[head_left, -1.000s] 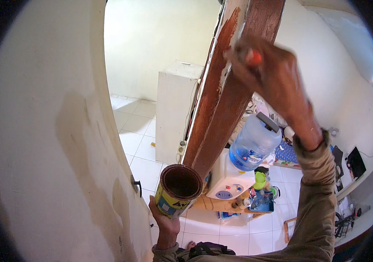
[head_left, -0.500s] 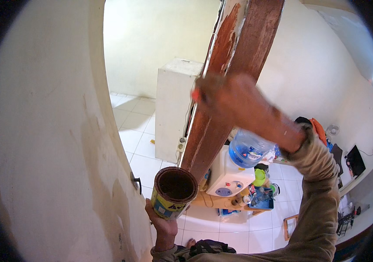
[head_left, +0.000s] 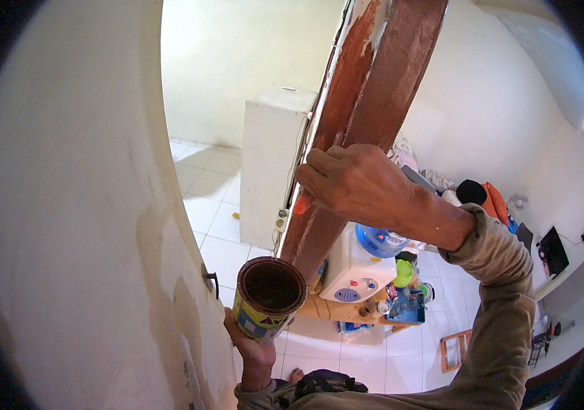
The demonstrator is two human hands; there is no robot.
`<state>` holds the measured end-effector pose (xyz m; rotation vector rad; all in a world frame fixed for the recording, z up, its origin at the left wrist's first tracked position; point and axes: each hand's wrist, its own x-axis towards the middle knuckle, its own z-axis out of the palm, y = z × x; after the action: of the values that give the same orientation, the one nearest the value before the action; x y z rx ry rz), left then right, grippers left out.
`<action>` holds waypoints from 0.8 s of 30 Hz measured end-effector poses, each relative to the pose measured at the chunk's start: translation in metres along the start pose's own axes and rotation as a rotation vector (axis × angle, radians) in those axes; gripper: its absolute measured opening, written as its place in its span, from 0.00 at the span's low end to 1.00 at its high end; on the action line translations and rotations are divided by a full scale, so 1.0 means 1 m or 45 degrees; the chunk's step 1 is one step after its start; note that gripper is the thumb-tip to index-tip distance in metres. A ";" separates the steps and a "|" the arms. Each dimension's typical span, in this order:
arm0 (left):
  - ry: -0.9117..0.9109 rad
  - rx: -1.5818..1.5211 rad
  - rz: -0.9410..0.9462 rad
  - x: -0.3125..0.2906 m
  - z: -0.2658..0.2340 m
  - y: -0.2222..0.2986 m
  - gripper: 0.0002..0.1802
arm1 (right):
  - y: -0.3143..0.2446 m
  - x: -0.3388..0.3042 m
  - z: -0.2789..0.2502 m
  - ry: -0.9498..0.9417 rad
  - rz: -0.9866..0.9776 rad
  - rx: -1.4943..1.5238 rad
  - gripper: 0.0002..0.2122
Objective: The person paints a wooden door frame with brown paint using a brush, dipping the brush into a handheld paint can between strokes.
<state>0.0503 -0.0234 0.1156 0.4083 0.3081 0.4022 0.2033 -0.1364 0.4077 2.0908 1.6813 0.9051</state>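
Observation:
My left hand (head_left: 256, 350) is wrapped round the lower side of a paint can (head_left: 254, 318), which is held upright with its top off. Brown paint coats its rim and inside. Over the brown wooden post (head_left: 398, 75), my right hand (head_left: 363, 181) is closed on a paintbrush; only its red end (head_left: 301, 205) shows below the fingers, and the bristles are hidden. Fresh reddish-brown paint covers much of the post's left strip, while a pale bare patch (head_left: 376, 24) shows near the top.
A stained wall (head_left: 100, 205) with a dark handle (head_left: 211, 279) stands close on the left. Behind the post are a pale cabinet (head_left: 275, 171) and a power socket (head_left: 280, 222). Below, a water dispenser (head_left: 350, 277) stands on a wooden table (head_left: 326, 309) beside a blue tray (head_left: 408, 307).
My right hand has moved down along the post with the brush. The upper left strip looks more evenly coated. My left hand keeps the can nearly in place.

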 end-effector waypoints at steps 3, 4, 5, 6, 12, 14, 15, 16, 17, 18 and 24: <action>-0.049 -0.046 -0.066 -0.002 0.002 0.003 0.36 | 0.011 0.010 -0.007 0.075 0.198 0.040 0.10; -0.039 -0.039 -0.069 -0.002 0.000 0.003 0.36 | 0.031 0.019 -0.005 0.231 0.171 0.025 0.11; -0.076 -0.056 -0.101 0.000 -0.004 0.000 0.36 | 0.047 0.027 -0.015 0.247 0.211 -0.123 0.11; -0.114 -0.072 -0.134 0.000 -0.005 -0.002 0.36 | 0.062 0.033 -0.027 0.186 0.294 -0.231 0.13; 0.073 -0.046 -0.039 -0.001 -0.006 -0.005 0.36 | 0.058 0.055 -0.037 0.422 -0.072 -0.643 0.12; 0.069 -0.038 -0.057 -0.003 -0.002 -0.003 0.36 | 0.043 0.048 -0.011 0.208 -0.072 -0.453 0.07; 0.071 -0.031 -0.061 -0.003 -0.001 -0.002 0.36 | 0.035 0.044 0.001 0.121 -0.088 -0.304 0.06; 0.068 -0.030 -0.058 -0.003 -0.002 0.000 0.36 | 0.027 0.042 0.006 0.125 -0.086 -0.307 0.06; 0.049 -0.029 -0.061 -0.004 -0.004 0.001 0.36 | 0.019 0.040 0.009 0.003 -0.052 -0.149 0.06; 0.029 -0.027 -0.064 -0.004 -0.005 0.002 0.36 | 0.017 0.039 0.011 -0.119 -0.017 0.010 0.07; -0.022 -0.038 -0.065 0.002 -0.014 -0.002 0.34 | 0.065 0.038 -0.032 -0.066 0.115 0.123 0.15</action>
<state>0.0472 -0.0200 0.1017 0.3741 0.2945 0.3527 0.2363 -0.1218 0.4808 2.2500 1.6470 0.8033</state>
